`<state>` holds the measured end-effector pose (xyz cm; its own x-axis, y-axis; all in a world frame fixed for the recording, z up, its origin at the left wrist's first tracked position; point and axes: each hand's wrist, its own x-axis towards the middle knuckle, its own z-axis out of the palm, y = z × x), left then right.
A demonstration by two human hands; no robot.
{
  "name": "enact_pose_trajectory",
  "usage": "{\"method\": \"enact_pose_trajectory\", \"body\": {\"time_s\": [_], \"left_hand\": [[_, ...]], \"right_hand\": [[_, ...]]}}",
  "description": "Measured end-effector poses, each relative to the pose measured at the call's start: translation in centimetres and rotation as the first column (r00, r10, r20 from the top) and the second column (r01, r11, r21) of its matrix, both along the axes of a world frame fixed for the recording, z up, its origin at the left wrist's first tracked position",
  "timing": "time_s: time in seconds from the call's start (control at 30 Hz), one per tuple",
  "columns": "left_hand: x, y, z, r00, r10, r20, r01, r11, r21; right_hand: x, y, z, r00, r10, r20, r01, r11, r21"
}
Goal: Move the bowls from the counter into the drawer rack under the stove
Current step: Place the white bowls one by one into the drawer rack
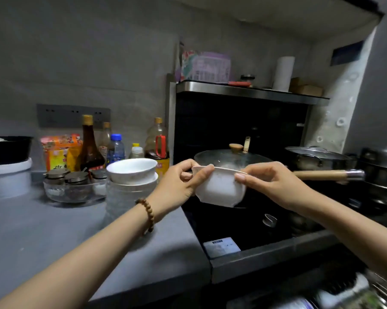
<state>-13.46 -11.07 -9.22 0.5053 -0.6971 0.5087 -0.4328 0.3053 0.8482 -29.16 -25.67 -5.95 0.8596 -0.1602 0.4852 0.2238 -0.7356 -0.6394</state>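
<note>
Over the black stove [243, 228], the fingers [201, 173] of two hands are clamped on one white bowl [217, 191]. The left hand [179, 181] pinches the rim with its thumb on top, and the right hand [270, 184] grips the opposite rim and wall. The bowl is held in the air, in front of one glass-lidded wok [223, 156]. One bead bracelet [148, 211] circles the left wrist. To the left, on the grey table [43, 230], two nested bowls [132, 171] sit atop a clear glass jar [119, 201]. Beyond stand three lidded spice jars [76, 177] and five bottles [89, 143]. The drawer rack [364, 291] at lower right is blurred.
</note>
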Motion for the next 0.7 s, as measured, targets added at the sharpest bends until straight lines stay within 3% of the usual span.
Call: {"method": "enact_pose_trajectory", "body": {"time_s": [0.2, 0.47, 0.7], "left_hand": [[-6.3, -7.2, -4.3, 0.991, -0.124, -0.052, 0.132, 0.971, 0.198], [-12.7, -14.5, -12.8, 0.928, -0.253, -0.273, 0.347, 0.854, 0.387], [-13.7, -18.6, -22.2, 0.918, -0.217, -0.331, 0.378, 0.733, 0.566]], "right_hand": [[-8.1, -5.4, -4.1, 0.991, -0.12, -0.063, 0.128, 0.979, 0.158], [-14.8, -11.0, -13.2, 0.94, -0.261, -0.219, 0.323, 0.886, 0.332], [-15.8, -13.3, -21.3, 0.874, -0.239, -0.424, 0.442, 0.755, 0.484]]}}
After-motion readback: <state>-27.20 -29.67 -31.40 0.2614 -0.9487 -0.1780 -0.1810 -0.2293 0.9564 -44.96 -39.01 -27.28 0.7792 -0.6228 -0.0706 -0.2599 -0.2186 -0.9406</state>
